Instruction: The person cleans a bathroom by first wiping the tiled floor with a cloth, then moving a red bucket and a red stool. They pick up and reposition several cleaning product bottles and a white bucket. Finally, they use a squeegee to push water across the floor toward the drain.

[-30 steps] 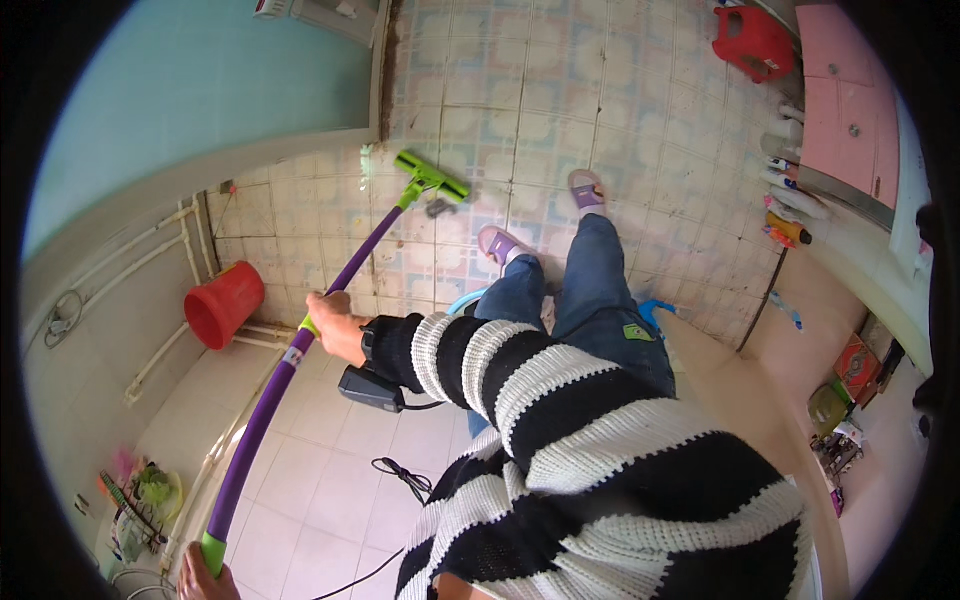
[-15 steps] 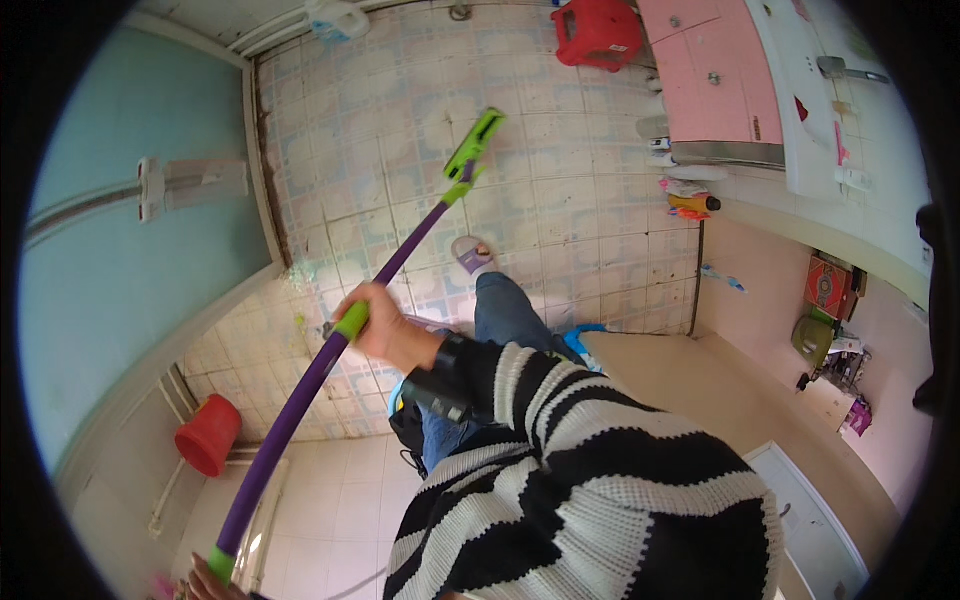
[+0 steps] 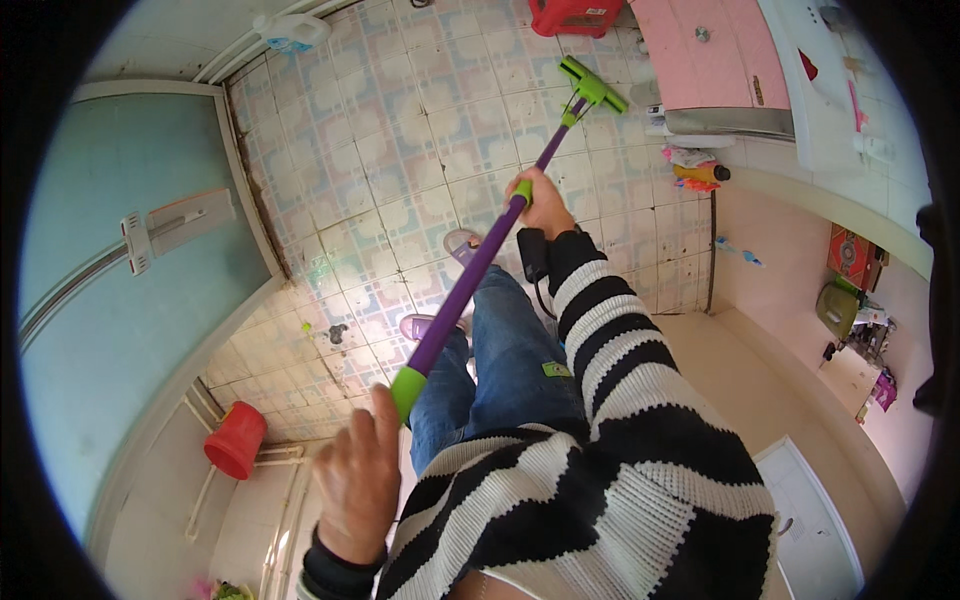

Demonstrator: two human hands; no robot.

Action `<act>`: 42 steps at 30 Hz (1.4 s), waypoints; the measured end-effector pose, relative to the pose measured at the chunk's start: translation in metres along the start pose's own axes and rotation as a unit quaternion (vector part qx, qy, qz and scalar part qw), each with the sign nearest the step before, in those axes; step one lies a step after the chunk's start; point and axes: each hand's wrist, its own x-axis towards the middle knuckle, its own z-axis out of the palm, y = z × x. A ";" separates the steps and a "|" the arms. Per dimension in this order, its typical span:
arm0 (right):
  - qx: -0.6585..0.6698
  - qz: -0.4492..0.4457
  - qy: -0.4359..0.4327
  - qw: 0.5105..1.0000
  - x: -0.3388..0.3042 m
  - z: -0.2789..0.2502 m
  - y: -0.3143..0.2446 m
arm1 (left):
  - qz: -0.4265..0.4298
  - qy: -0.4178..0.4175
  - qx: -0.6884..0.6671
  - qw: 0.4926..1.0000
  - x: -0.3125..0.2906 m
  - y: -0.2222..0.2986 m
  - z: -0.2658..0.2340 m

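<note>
A mop (image 3: pixel 462 300) with a purple pole, green collars and a flat green head slants across the tiled floor. Its head lies at the upper right, near the pink cabinet. My right hand (image 3: pixel 545 205) is wrapped round the pole at the upper green collar, not far below the head. At the pole's green near end is my left hand (image 3: pixel 360 465), closed against it with the index finger lying along the side; its palm and thumb are hidden.
A red stool (image 3: pixel 575 15) stands at the far edge, beside the pink cabinet (image 3: pixel 700 60). Bottles and packets (image 3: pixel 700 172) line the right wall. A sliding glass door (image 3: pixel 150 200) is on the left, with a red bucket (image 3: pixel 235 440) below it. A drain (image 3: pixel 337 333) lies near my slippers.
The mop head has swung to the right and slightly farther away, and has turned. My right hand moved right and away with the pole; my left came inward from the lower left.
</note>
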 end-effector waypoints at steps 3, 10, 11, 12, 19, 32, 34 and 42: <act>-0.124 -0.034 -0.012 0.992 -0.004 -0.016 0.035 | -0.007 -0.027 -0.021 0.999 -0.026 -0.001 0.008; -0.381 -0.226 -0.119 0.889 -0.109 0.034 0.232 | -0.188 -0.096 -0.032 0.977 -0.163 -0.047 0.008; -0.200 -0.047 -0.070 0.976 -0.115 0.036 0.256 | -0.210 -0.107 -0.044 0.971 -0.186 -0.055 0.016; 0.001 0.136 -0.018 0.991 -0.120 0.039 0.273 | -0.225 -0.131 -0.043 0.965 -0.226 -0.073 0.035; -0.350 -0.133 -0.104 0.921 -0.151 0.057 0.239 | -0.210 -0.005 0.050 0.976 -0.229 -0.087 0.072; -0.625 -0.383 -0.093 0.674 0.041 0.005 0.016 | -0.114 0.049 -0.058 0.991 0.014 -0.050 0.028; -0.652 -0.416 -0.125 0.622 0.012 0.040 0.057 | -0.155 0.028 -0.072 0.985 -0.005 -0.064 0.023; -0.189 0.137 0.128 0.964 -0.124 0.153 0.283 | -0.500 -0.097 -0.353 0.785 -0.219 -0.075 -0.020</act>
